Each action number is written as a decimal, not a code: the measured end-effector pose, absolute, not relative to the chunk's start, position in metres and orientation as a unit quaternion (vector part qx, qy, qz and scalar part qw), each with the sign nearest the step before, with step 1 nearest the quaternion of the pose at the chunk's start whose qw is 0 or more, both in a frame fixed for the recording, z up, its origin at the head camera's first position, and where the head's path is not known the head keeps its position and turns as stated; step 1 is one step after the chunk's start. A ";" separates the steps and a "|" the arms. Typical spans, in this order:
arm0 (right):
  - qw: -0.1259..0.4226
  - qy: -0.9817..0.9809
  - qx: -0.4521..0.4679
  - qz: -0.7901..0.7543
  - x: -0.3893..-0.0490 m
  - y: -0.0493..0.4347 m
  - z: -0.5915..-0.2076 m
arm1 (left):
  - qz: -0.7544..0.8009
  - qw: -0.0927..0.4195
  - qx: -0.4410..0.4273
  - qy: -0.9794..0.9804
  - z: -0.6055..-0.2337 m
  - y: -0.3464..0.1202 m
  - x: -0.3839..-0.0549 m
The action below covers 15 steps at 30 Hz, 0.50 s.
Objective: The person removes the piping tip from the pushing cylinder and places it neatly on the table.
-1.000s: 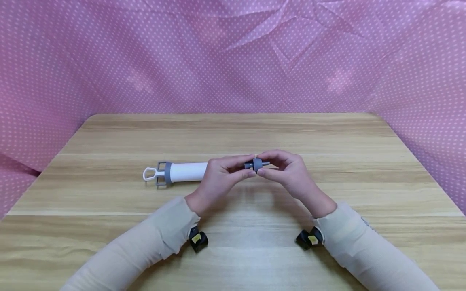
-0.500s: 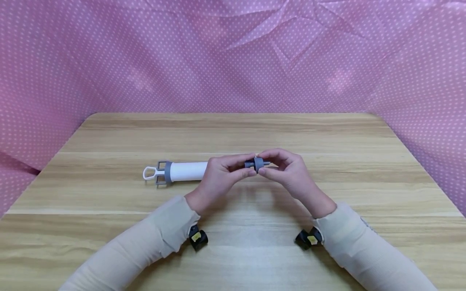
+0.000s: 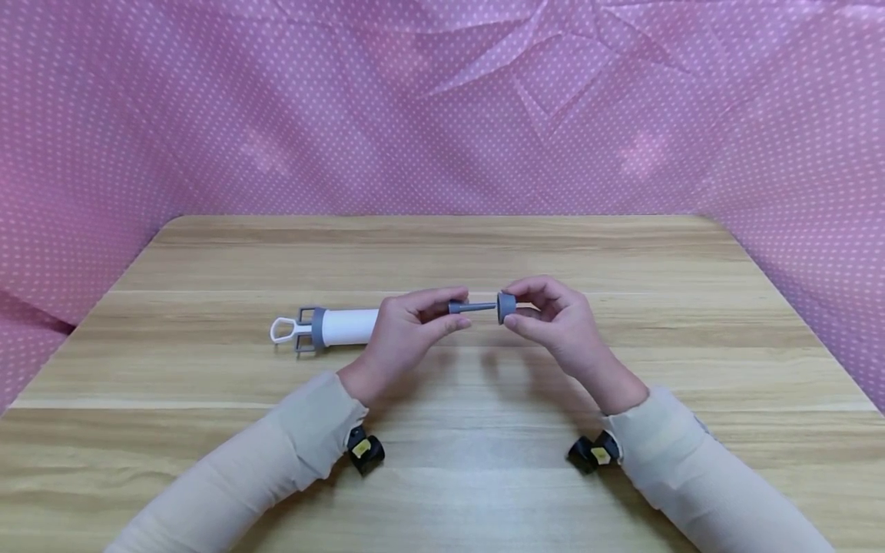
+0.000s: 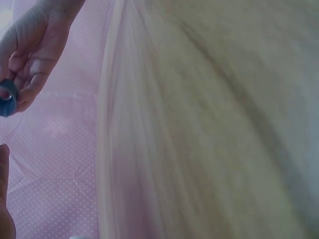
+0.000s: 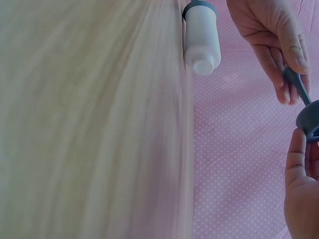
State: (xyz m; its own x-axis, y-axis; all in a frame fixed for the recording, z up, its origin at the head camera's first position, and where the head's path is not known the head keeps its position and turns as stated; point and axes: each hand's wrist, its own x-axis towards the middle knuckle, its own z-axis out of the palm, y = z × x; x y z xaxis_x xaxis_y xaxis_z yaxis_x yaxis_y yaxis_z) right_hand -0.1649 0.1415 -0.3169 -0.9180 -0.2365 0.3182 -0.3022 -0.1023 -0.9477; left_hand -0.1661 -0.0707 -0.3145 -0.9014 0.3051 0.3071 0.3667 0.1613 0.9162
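Between thumb and fingers my left hand (image 3: 408,330) pinches the wide base of a slim grey tapered nozzle (image 3: 477,306), its thin tip pointing right. Facing it, my right hand (image 3: 556,322) holds a grey ring-shaped cap (image 3: 507,308) by its rim, the hollow side turned toward the tip. In the head view a narrow gap shows between tip and cap. The right wrist view shows the nozzle (image 5: 298,87) in the left fingers and the cap (image 5: 310,122) at the right fingertips. Both parts are held above the table.
A white tube (image 3: 349,326) with a grey collar and a white loop handle lies on the wooden table (image 3: 442,476), its right end hidden behind my left hand. A pink dotted cloth (image 3: 442,115) hangs around the table's back and sides.
Earlier the cap sat around the nozzle with its tip poking out to the right. Now the hands have drawn apart, the cap slid off rightward and the nozzle shifted left.
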 end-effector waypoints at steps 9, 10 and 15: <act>0.037 -0.688 0.183 0.701 -0.165 0.153 -0.316 | -0.599 0.034 -0.203 -0.774 -0.316 -0.078 -0.168; 0.037 -0.692 0.180 0.698 -0.164 0.154 -0.316 | -0.600 0.035 -0.201 -0.774 -0.316 -0.078 -0.168; 0.034 -0.716 0.175 0.675 -0.164 0.157 -0.316 | -0.593 0.035 -0.198 -0.780 -0.318 -0.075 -0.169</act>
